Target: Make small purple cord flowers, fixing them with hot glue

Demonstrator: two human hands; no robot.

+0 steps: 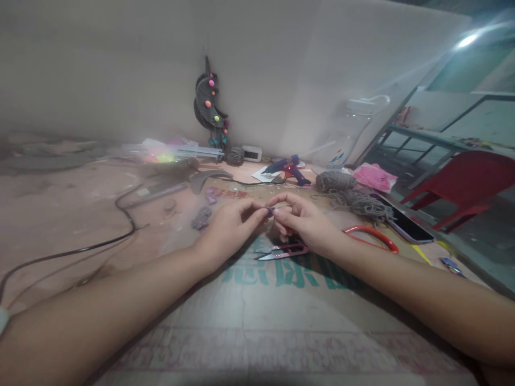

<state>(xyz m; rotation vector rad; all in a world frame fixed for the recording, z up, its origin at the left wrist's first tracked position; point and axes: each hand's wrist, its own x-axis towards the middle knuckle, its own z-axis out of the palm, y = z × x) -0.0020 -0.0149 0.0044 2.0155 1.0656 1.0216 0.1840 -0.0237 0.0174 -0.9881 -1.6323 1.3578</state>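
Note:
Both hands meet over a printed cardboard sheet [241, 305]. Pinched between their fingertips is a small dark purplish piece [270, 211], too small to make out clearly. My left hand [233, 225] grips it from the left with thumb and forefinger. On the other side, my right hand [300, 217] holds it with its thumb and forefinger, the remaining fingers curled below. Thread snips [281, 250] lie just under my right hand. A small grey-purple yarn bundle [201, 218] and a purple piece [210, 197] rest left of my left hand.
A glue gun [284, 167], grey yarn [354, 195], a phone [406, 222] and red-handled scissors [372, 237] lie behind and right. A black cable [100, 244] curves across the left. A decorated grey crescent [210, 104] stands by the wall; a red chair [475, 182] is at right.

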